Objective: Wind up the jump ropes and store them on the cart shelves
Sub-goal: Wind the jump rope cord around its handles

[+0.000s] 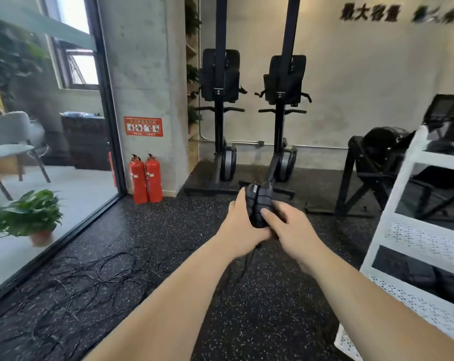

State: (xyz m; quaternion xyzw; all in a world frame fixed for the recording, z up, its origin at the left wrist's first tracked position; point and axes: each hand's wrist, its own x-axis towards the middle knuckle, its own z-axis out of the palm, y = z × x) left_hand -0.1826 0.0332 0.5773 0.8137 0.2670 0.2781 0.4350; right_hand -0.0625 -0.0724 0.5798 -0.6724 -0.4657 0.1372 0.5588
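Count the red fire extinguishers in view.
2. The left extinguisher and right extinguisher stand side by side on the floor at the foot of the concrete pillar. None appears hidden.

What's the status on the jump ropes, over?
Left hand, right hand both grip the handles, held together. Cord trails down below. More ropes tangled on floor at left; cart at right.

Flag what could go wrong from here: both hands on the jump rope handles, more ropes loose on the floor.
1. The cord hanging below the handles, gripped by the left hand and right hand, may be snagged in the rope tangle; winding could pull a knot tight.
2. That tangle lies loose beside the person: a likely trip hazard.
3. The cart sits at the view's right edge; a shelf reach could be half blind.
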